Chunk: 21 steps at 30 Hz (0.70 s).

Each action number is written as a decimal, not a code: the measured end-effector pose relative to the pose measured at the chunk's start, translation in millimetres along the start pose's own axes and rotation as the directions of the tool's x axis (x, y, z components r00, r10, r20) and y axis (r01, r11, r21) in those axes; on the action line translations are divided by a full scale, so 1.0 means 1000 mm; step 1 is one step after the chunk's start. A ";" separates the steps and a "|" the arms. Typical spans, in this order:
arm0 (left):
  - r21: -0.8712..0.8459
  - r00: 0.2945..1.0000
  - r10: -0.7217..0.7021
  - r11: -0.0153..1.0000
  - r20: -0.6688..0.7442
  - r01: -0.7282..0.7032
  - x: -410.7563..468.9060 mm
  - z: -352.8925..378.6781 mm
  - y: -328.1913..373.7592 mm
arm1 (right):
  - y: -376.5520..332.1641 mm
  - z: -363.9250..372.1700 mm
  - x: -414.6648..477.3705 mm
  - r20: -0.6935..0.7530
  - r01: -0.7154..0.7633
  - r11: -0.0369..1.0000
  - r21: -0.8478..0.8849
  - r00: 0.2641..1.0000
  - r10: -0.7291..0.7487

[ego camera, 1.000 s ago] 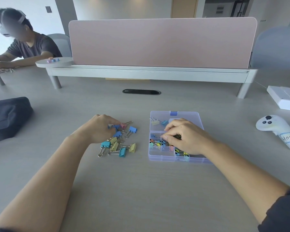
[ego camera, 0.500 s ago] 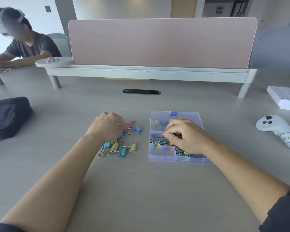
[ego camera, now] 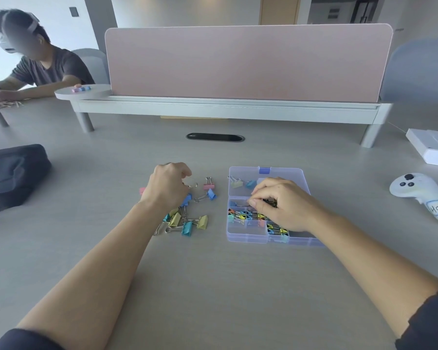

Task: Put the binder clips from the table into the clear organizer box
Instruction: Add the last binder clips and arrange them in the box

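Several pastel binder clips (ego camera: 187, 226) lie in a loose pile on the table left of the clear organizer box (ego camera: 245, 238). My left hand (ego camera: 168, 186) hovers over the pile's far side, its fingers curled around a clip whose wire loop sticks out at the fingertips. A pink clip (ego camera: 209, 186) and a blue clip (ego camera: 211, 194) lie apart to its right. My right hand (ego camera: 281, 203) rests inside the box and pinches small dark clips in a middle compartment. Two bigger clips (ego camera: 243, 183) sit in the far-left compartment, and small colourful clips (ego camera: 240, 217) fill the near ones.
A white controller (ego camera: 420, 193) and a white carton (ego camera: 433, 147) lie to the right. At the left edge sits a black bag (ego camera: 10, 173). A pink divider (ego camera: 238, 64) on a grey stand crosses the back, with a cable slot (ego camera: 215, 137) before it. Another person (ego camera: 43, 64) sits far left.
My left hand has shifted right and a little farther away over the pile. A pink clip and a blue clip now lie apart to its right. My right hand stays in the box.
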<state>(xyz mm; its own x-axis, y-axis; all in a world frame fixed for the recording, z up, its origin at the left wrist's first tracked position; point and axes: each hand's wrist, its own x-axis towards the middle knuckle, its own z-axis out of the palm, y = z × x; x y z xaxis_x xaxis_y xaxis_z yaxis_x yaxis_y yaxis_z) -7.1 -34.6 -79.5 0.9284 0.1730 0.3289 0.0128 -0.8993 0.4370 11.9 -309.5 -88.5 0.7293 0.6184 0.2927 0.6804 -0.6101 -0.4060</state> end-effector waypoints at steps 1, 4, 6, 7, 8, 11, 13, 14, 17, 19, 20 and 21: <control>-0.014 1.000 -0.008 1.000 0.001 0.008 0.000 0.000 0.001 | 0.000 0.000 0.000 -0.002 -0.001 1.000 0.011 1.000 0.001; -0.032 1.000 -0.016 0.999 0.025 0.017 -0.001 0.001 0.001 | 0.001 0.000 -0.001 -0.007 -0.002 0.999 0.045 1.000 0.002; -0.037 1.000 -0.003 0.999 0.000 0.003 -0.002 0.001 0.002 | 0.000 -0.001 0.000 -0.020 -0.001 0.998 0.067 1.000 0.002; -0.055 0.999 0.014 0.998 -0.039 -0.016 -0.003 0.000 0.003 | 0.000 -0.002 0.000 -0.041 0.004 0.997 0.077 0.999 -0.001; -0.092 0.996 0.024 0.995 -0.086 -0.032 -0.004 0.000 0.006 | 0.000 -0.003 0.001 -0.076 0.014 0.996 0.084 0.997 -0.008; -0.351 0.989 -0.032 0.936 -0.141 -0.020 -0.011 -0.004 0.026 | -0.002 -0.005 0.003 -0.201 0.036 0.992 0.119 0.980 -0.012; -0.542 0.996 -0.074 0.839 -0.048 0.037 -0.019 0.000 0.044 | -0.005 -0.006 0.005 -0.248 0.040 0.989 0.144 0.969 -0.003; -0.615 0.997 -0.082 0.785 0.010 0.071 -0.023 0.004 0.052 | -0.007 -0.005 0.005 -0.264 0.048 0.987 0.154 0.964 -0.006; -0.775 0.988 -0.080 0.613 0.132 0.153 -0.031 0.010 0.071 | -0.014 -0.004 0.004 -0.294 0.079 0.982 0.171 0.956 -0.026; -0.837 0.978 -0.090 0.507 0.187 0.207 -0.035 0.011 0.080 | -0.018 -0.004 0.005 -0.320 0.088 0.983 0.158 0.947 -0.033; -0.846 0.972 -0.097 0.480 0.212 0.232 -0.036 0.012 0.083 | -0.019 -0.004 0.005 -0.339 0.086 0.986 0.146 0.940 -0.032; -0.846 0.967 -0.102 0.470 0.232 0.252 -0.037 0.013 0.085 | -0.018 -0.004 0.005 -0.357 0.083 0.988 0.129 0.934 -0.032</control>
<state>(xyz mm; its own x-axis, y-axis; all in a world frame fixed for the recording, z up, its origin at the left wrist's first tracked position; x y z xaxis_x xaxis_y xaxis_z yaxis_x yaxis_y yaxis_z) -36.0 -122.8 -65.4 0.9829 0.1660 0.0796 -0.0739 -0.0399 0.9965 3.6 -297.2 -75.8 0.6848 0.4206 0.5951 0.7238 -0.4874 -0.4884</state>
